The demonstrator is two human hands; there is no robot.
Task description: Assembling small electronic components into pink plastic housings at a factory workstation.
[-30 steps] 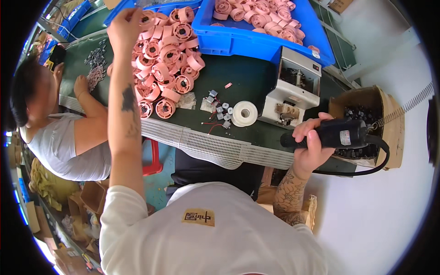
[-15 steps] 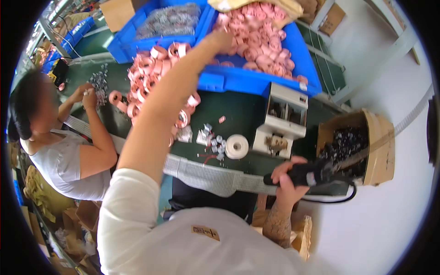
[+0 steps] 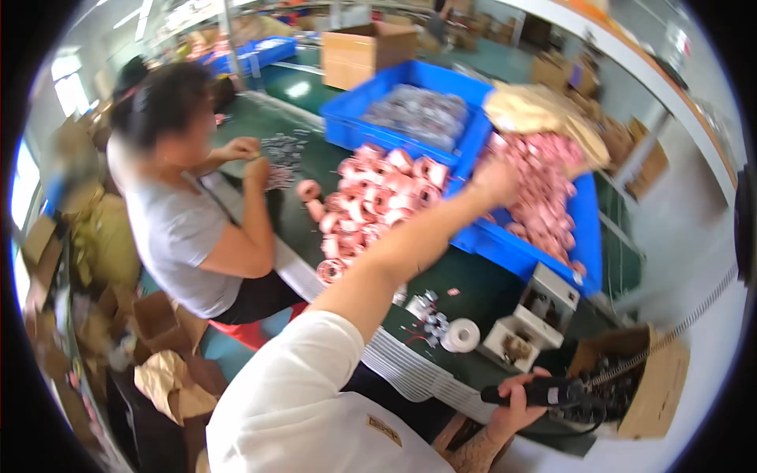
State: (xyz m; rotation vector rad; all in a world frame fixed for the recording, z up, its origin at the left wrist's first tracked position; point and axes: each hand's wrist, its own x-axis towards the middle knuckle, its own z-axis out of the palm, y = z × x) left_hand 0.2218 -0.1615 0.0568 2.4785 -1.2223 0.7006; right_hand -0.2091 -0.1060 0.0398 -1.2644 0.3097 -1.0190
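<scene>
My left arm stretches over the table to a blue bin [image 3: 512,258] holding a heap of pink ring-shaped parts [image 3: 548,189]. My left hand [image 3: 498,181] is at the near side of that heap; blur and its turned back hide the fingers. At the lower right, my right hand [image 3: 523,396] wraps around a black electric screwdriver [image 3: 556,392], held nearly level with a coiled line running up from it. Beneath my left arm lies a pile of pink hollow parts [image 3: 378,193]. A small beige machine [image 3: 544,303] stands beyond the screwdriver.
A white roll [image 3: 460,336] sits by small metal pieces [image 3: 431,319]. A cardboard box [image 3: 658,386] with dark parts stands at right. Another blue bin [image 3: 343,126] holds bagged grey parts. On the left, a co-worker [image 3: 185,213] handles small pieces near scattered grey parts [image 3: 284,154].
The view has swung up and to the left, showing more of the co-worker and the room. My left hand stays at the pink heap; my right still holds the screwdriver.
</scene>
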